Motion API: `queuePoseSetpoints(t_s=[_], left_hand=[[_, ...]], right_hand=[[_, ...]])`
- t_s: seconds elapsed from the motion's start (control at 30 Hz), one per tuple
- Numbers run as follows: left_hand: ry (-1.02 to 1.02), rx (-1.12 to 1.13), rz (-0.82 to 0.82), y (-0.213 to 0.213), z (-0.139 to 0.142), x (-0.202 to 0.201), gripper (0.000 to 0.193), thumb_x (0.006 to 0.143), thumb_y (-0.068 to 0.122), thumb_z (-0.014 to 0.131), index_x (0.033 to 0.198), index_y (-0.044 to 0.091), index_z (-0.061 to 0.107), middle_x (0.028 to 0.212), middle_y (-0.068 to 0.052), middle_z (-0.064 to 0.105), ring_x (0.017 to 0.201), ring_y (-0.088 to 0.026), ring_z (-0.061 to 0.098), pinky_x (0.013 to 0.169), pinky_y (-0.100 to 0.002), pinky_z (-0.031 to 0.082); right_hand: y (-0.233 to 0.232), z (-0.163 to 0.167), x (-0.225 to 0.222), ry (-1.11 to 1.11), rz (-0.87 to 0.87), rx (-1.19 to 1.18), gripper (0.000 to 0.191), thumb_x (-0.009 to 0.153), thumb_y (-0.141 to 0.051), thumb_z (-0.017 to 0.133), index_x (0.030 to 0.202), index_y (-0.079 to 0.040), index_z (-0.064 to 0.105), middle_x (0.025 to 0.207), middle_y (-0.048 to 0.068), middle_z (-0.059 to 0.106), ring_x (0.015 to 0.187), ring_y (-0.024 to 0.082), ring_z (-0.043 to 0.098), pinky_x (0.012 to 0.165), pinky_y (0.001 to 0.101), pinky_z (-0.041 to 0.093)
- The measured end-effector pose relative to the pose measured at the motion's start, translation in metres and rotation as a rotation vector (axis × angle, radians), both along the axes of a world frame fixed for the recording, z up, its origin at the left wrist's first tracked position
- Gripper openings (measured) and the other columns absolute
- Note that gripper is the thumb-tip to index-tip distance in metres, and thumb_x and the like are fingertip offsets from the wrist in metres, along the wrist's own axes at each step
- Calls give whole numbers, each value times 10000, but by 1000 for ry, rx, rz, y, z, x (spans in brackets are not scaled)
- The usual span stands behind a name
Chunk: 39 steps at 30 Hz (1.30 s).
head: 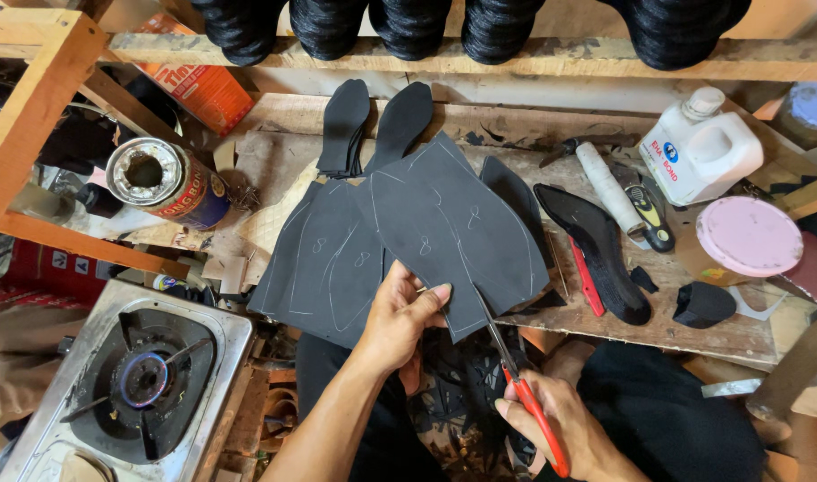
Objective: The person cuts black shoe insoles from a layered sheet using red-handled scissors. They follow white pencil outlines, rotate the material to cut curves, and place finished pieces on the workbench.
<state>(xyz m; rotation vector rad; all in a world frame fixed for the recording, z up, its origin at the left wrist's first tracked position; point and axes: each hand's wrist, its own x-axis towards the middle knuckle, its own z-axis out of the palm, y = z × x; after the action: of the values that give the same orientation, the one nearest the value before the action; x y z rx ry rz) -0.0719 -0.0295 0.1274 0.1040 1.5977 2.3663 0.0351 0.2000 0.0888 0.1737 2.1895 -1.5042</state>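
Head view: a dark sheet (453, 228) over the table (694, 335) edge is pinched in the left hand (400, 317); scissors (516, 375) (red-handled), clasped by the right hand (560, 428), have barely entered it, chalked outlines mostly uncut.

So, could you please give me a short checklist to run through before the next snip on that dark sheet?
1. Left hand grips the dark sheet by its near edge: ok.
2. Right hand holds the red-handled scissors: ok.
3. Blades meet the sheet's lower edge: ok.
4. Blades follow a traced outline: cannot tell.
5. Left fingers clear of the blades: ok, though close.
6. Gas stove burner off: not ok, a faint blue flame shows.
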Motion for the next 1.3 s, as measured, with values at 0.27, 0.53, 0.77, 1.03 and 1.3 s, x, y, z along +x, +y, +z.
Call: queuePoseSetpoints(t_s=[0.27,0.53,0.77,1.03,1.3], left_hand=[[3,29,14,3,-7,1,455,943,-4,597,1376,49,470,1149,-115,671,951,-175,703,711,-300,616],[-4,-72,-38,13,-9,13,535,929,14,586,1426,132,427,1145,-55,665,899,-125,676,667,-253,574],[-9,-48,-24,16,-4,15,508,948,11,591,1428,90,445,1129,-83,665,889,-127,674,666,-256,574],[-15,51,-18,19,-3,16,550,915,-3,618,1436,74,458,1115,-96,675,851,-138,677,617,-254,557],[-76,-6,60,13,-7,-2,489,927,73,649,1385,72,476,1178,-84,691,922,-153,696,658,-275,583]], right_hand=[[-4,15,1,-36,-39,-46,272,829,-251,736,791,15,696,574,38,598,402,139,606,341,300,511],[-6,11,-10,238,67,19,216,858,-255,706,843,-40,688,641,31,602,588,141,586,571,294,490],[-4,1,-10,263,51,-69,211,843,-235,700,819,-28,671,652,53,639,614,153,630,581,317,518],[1,-7,-3,205,-24,-26,216,834,-181,730,727,-15,643,557,26,535,514,122,492,499,325,419],[-6,-10,0,119,-70,-31,227,850,-206,753,747,-28,656,561,4,508,512,110,464,487,316,390]])
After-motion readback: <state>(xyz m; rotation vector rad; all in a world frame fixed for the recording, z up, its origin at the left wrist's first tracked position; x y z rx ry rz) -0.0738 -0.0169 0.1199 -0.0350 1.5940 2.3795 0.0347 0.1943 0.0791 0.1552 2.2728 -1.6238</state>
